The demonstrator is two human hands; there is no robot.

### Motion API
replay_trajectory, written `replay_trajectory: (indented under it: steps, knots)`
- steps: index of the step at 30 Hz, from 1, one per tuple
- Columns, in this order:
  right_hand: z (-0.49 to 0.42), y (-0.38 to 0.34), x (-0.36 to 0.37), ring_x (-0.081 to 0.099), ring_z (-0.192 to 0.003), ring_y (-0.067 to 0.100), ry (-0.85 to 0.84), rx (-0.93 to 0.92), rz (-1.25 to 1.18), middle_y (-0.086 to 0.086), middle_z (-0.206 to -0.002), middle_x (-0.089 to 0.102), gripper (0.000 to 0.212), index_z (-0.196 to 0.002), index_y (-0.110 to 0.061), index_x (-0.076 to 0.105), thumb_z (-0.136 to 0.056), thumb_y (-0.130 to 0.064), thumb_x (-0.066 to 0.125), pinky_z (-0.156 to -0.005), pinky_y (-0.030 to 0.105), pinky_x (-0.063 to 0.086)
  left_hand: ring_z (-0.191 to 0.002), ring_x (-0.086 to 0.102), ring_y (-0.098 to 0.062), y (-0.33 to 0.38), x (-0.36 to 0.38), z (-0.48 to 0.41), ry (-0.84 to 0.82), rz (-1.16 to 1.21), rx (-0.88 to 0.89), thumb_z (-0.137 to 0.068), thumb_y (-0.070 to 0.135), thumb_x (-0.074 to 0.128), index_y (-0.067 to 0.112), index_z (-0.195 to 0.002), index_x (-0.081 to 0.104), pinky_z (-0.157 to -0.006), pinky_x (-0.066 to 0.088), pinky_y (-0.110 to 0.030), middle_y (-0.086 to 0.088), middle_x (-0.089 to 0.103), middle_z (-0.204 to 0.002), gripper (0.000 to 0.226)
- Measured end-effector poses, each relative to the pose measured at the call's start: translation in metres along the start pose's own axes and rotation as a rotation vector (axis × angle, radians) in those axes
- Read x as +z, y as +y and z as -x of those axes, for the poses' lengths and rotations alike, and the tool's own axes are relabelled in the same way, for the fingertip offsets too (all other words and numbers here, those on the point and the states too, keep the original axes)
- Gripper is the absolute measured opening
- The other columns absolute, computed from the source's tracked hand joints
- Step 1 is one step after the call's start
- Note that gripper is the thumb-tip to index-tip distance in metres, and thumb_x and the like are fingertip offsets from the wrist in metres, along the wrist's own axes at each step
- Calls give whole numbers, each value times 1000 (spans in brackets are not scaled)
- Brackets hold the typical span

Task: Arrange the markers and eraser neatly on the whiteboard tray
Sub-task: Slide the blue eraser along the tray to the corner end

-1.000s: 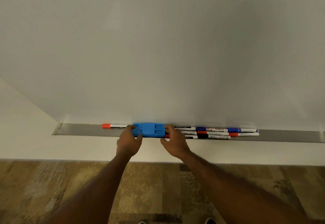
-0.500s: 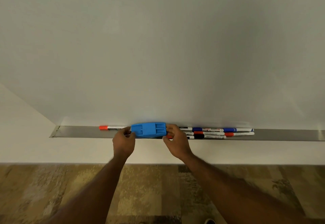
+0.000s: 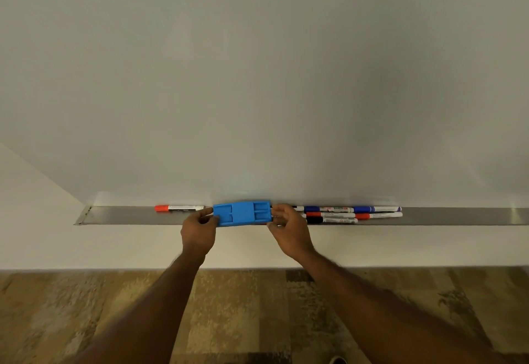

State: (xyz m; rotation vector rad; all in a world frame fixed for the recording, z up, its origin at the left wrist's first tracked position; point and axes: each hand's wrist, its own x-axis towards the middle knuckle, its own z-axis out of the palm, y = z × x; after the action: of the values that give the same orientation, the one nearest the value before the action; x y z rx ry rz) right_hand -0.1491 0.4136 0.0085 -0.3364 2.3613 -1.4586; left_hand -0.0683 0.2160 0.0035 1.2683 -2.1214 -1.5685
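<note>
A blue plastic eraser (image 3: 242, 213) lies lengthwise on the metal whiteboard tray (image 3: 123, 215). My left hand (image 3: 199, 229) pinches its left end and my right hand (image 3: 287, 227) grips its right end. A red-capped marker (image 3: 179, 208) lies alone on the tray to the left of the eraser. Right of the eraser, several markers with blue, red and black caps (image 3: 352, 215) lie in rows along the tray. Part of the marker group is hidden behind my right hand and the eraser.
The whiteboard (image 3: 257, 77) fills the view above the tray. A white wall strip (image 3: 86, 246) runs below it, then patterned carpet (image 3: 243, 312). The tray's left end bracket (image 3: 84, 215) is visible; the tray runs off the frame at right.
The eraser has tipped up slightly between both hands and stays at about the same spot on the tray. My left fingers shifted from over its end to a pinch.
</note>
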Motion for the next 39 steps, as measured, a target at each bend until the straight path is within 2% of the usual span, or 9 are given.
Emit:
replay_trajectory:
  steps: [3,6,10,12,14,22,26,34,39]
  knots:
    - [1,-5,10,62,-93,0,-16,-9,-40,-10,-107,63,36,-116,-19,58,-84,-6,69,-72,9,51,-75,61,-17,-3,-11,-6,6,17,5,-91,16,62,10,-118,66,-62,51,-27,-11,70,-102,29]
    - [2,-12,25,61,-90,-4,-35,-18,-77,-17,-101,62,34,-111,-22,59,-83,-5,70,-75,12,51,-84,64,-19,-6,-26,-13,10,75,-21,-90,16,63,9,-115,68,-78,58,-38,-9,70,-101,26]
    - [-1,-22,50,62,-91,0,-61,-22,-91,-12,-105,64,34,-113,-20,60,-83,-8,69,-77,15,53,-87,67,-22,-13,-52,-25,64,53,-22,-88,19,66,8,-112,69,-86,58,-44,-7,70,-97,26]
    - [-2,-29,66,62,-92,0,-82,-18,-99,-10,-107,64,33,-114,-21,60,-84,-9,69,-79,18,54,-88,68,-25,-18,-69,-32,111,6,-22,-87,22,68,9,-110,69,-86,58,-46,-8,71,-97,26]
    - [-4,-37,83,61,-91,0,-103,-16,-98,-9,-109,64,34,-115,-20,59,-84,-11,69,-75,15,52,-86,68,-26,-22,-84,-38,146,-26,-36,-87,23,67,10,-110,70,-85,58,-45,-9,72,-96,26]
    - [-9,-67,147,63,-96,8,-185,-19,-91,-1,-115,64,40,-122,-15,57,-85,-11,69,-78,15,51,-89,66,-26,-28,-140,-69,232,-152,-46,-91,19,61,9,-114,70,-79,54,-35,-13,73,-104,27]
    - [-13,-75,170,63,-96,9,-211,-6,-77,1,-116,65,42,-124,-14,56,-84,-12,69,-83,22,53,-87,60,-21,-33,-156,-83,216,-227,-23,-90,18,60,7,-114,70,-83,50,-32,-13,72,-108,28]
    - [-19,-79,192,59,-96,6,-231,-11,-25,3,-121,63,43,-125,-13,54,-85,-11,68,-80,16,49,-81,56,-21,-44,-164,-96,167,-400,3,-92,19,57,4,-113,70,-75,44,-32,-17,72,-104,29]
    - [-22,-82,197,58,-97,5,-231,-24,2,3,-121,63,43,-126,-14,53,-86,-13,68,-82,17,50,-100,62,-32,-45,-164,-97,166,-427,-3,-93,21,57,2,-118,66,-81,43,-32,-18,70,-112,33]
